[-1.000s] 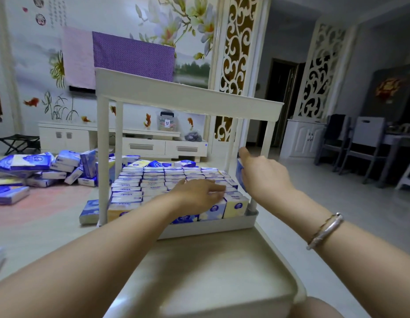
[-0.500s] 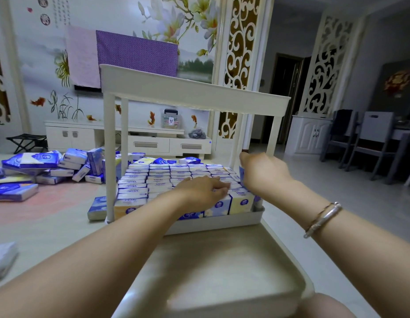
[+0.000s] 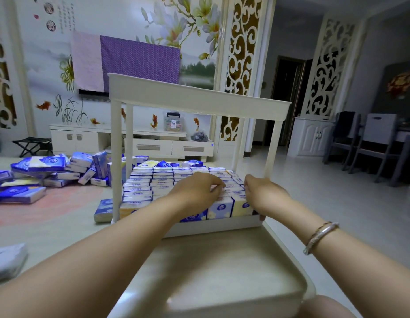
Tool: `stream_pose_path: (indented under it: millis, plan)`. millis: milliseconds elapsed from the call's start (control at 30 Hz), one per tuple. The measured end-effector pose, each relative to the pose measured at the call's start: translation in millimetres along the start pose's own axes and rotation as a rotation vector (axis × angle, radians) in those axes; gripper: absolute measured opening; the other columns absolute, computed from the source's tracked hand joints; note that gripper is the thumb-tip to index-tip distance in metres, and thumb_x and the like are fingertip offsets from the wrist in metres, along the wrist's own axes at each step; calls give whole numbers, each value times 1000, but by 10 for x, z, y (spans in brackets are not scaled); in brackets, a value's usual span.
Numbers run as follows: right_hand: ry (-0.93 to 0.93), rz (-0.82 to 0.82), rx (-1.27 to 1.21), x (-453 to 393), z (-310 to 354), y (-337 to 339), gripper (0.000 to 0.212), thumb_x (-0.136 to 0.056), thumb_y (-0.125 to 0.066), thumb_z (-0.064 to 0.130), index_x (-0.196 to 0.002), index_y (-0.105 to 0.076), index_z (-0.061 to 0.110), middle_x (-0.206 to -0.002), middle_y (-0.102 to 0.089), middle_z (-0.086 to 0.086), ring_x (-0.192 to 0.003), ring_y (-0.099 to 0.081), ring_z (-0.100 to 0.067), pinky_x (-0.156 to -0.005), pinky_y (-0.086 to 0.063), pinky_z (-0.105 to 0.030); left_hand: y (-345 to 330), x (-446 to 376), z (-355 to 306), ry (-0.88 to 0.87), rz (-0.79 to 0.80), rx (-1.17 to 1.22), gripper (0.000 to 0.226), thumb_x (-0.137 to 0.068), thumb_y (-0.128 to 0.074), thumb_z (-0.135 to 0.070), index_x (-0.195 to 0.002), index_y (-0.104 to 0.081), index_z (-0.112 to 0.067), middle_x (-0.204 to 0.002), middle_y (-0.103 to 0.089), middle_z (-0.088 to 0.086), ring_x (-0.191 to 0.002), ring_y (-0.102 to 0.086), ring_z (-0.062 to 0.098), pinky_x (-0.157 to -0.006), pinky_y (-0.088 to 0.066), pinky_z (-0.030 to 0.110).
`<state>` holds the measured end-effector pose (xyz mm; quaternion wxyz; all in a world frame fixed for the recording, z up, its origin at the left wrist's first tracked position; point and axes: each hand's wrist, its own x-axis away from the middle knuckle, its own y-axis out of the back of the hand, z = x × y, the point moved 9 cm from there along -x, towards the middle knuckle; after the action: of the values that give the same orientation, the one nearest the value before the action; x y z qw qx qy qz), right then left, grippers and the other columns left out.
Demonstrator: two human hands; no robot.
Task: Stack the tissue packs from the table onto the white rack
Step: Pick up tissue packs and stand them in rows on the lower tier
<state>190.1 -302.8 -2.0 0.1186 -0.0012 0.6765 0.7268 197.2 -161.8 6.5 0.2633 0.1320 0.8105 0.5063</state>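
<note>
Near, both hands reach into the white rack (image 3: 199, 97): left hand (image 3: 197, 191) and right hand (image 3: 263, 193) curl fingers onto the packed tissue packs (image 3: 151, 187), probably squaring rows. Far left, loose packs (image 3: 46, 171) wait on the worktop (image 3: 50, 223).

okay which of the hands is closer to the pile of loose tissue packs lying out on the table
Left. The left hand rests on the tissue packs in the white rack, on the side toward the loose pile. The right hand is at the rack's far right corner, farther from the pile.

Home living room: TV cabinet (image 3: 130, 143), floral mural (image 3: 176, 24), dining chairs (image 3: 378, 143).
</note>
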Motion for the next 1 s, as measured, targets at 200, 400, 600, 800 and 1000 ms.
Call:
stream_pose_path:
  millis: [200,400,600,800,1000]
  plan:
    - [129,-226,38,286,308,363,25,-95,-37,17,-118,-47,15,-95,-58,-7,-84,-58,-28,-64,-44,-32,302,368,121,-61,-84,19,33,-99,-41,-28,-126,-58,-33,-137,-54,-9,-126,-47,13,-101,-44,37]
    - [505,-467,-40,819,1317,622,15,-93,-41,27,-90,-51,16,-86,-61,-3,-75,-57,-29,-58,-45,-35,850,1103,532,-79,-312,170,33,-84,-41,-7,-94,-70,-20,-94,-69,-9,-97,-63,12,-86,-50,32]
    - [833,-394,-128,1337,2436,451,14,-93,-42,27,-90,-51,17,-86,-64,-4,-80,-58,-32,-59,-42,-37,1340,1882,1505,171,-418,177,27,-79,-48,-3,-80,-65,-24,-88,-68,-12,-85,-63,9,-83,-51,33]
    - [928,-270,-27,1341,3257,-18,20,-90,-40,15,-107,-50,14,-107,-59,-4,-103,-52,-27,-74,-48,-37,1318,2448,2334,419,-237,185,19,-88,-61,-20,-107,-59,-24,-114,-55,-11,-104,-54,11,-73,-38,7]
    - [779,-119,344,758,3539,-556,36,-84,-49,12,-119,-42,9,-124,-52,-15,-116,-46,-32,-94,-40,-39,1168,2599,2515,449,-181,212,51,-75,-69,-54,-119,-53,-32,-124,-52,-15,-111,-51,6,-81,-39,15]
